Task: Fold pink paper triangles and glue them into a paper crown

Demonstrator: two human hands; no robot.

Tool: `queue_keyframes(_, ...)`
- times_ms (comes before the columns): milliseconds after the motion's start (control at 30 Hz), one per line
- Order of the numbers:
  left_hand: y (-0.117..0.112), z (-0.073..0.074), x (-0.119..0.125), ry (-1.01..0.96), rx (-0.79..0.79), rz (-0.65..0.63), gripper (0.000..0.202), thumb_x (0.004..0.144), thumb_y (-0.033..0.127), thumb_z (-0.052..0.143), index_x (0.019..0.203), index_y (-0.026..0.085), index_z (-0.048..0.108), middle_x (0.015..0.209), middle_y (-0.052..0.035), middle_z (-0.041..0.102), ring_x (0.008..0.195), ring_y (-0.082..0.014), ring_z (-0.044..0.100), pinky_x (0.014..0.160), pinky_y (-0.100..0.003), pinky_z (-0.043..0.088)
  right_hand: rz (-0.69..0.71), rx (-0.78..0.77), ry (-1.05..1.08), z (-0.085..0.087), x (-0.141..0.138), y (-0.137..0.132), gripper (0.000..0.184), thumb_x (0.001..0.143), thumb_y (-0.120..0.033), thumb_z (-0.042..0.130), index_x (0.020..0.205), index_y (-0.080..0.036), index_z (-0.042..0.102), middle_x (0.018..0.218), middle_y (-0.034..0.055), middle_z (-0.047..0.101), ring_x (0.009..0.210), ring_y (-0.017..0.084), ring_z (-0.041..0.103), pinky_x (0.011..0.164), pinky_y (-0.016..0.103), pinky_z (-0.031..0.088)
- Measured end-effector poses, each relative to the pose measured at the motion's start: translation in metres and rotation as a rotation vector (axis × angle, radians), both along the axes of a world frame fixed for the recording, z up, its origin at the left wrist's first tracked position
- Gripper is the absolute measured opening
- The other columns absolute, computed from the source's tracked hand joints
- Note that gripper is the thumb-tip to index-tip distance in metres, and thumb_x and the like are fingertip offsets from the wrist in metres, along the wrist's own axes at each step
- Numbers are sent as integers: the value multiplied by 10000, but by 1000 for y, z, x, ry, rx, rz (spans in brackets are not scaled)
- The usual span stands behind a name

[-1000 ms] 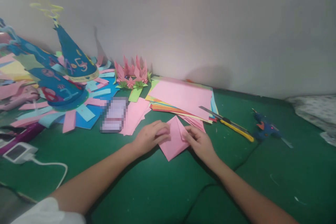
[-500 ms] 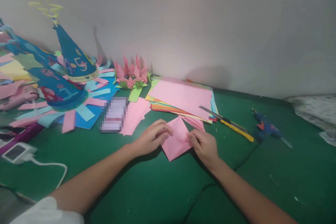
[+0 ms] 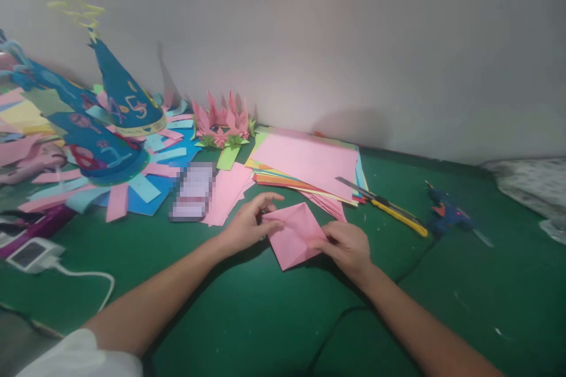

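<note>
Pinching pink paper (image 3: pixel 292 238) w/ part-open L hand (image 3: pixel 247 222); gripping opp. side w/ R hand (image 3: pixel 348 248), curled closer, lower than b4, so prob. steadier.

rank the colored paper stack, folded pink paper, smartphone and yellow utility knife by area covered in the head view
1. Colored paper stack
2. Folded pink paper and smartphone: too alike to rank, the paper being partly covered
3. Yellow utility knife: long but thin

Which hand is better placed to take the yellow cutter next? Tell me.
Probably the right hand, nearer the yellow cutter; the left hand holds the opposite side of the pink paper.
</note>
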State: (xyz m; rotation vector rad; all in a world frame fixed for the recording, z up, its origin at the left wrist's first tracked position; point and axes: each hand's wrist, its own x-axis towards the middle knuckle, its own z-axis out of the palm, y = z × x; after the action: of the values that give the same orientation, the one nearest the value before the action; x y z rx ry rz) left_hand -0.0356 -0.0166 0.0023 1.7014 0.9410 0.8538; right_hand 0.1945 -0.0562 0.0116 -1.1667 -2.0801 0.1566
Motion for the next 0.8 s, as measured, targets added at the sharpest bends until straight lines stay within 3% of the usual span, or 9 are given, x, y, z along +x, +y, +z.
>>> queue_keyframes(133,6,3,-4,98,143,-9,167,772,293,668,877,172,621,804,-6,605,697,-104,538,580,-187,405,93,-37,-71,4,0,1,556,821,-604,448,467,-176,468,427,-44,371,421,79,336,445,232,250)
queue_keyframes(233,11,5,-7,98,294,34,161,765,296,680,741,149,620,722,-9,603,643,-102,530,557,-192,400,124,-50,-61,2,-1,3,481,841,-542,490,520,-184,512,454,-35,425,447,92,383,466,232,287)
queue_keyframes(333,11,8,-9,24,419,96,93,787,240,656,759,154,634,738,-24,628,647,-106,556,558,-197,426,116,-26,22,0,0,3,295,872,-400,535,667,-197,599,545,-12,545,511,112,468,513,234,355)
queue_keyframes(467,9,11,-12,-32,610,109,83,824,121,564,839,175,625,826,-42,650,798,-131,609,722,-250,489,92,130,108,1,6,3,144,871,-205,507,824,-214,643,722,31,642,669,150,577,624,274,443)
queue_keyframes(567,10,11,-15,41,706,35,131,829,82,507,854,181,590,868,-49,648,845,-135,607,763,-273,492,85,210,45,3,9,4,198,864,-151,469,867,-227,651,776,46,656,726,164,600,663,305,467)
queue_keyframes(800,19,9,-21,418,665,-277,227,751,20,448,816,171,604,871,-54,630,869,-168,548,794,-304,451,301,91,-203,-10,8,12,191,886,-123,454,913,-201,627,939,50,693,854,157,592,746,306,489)
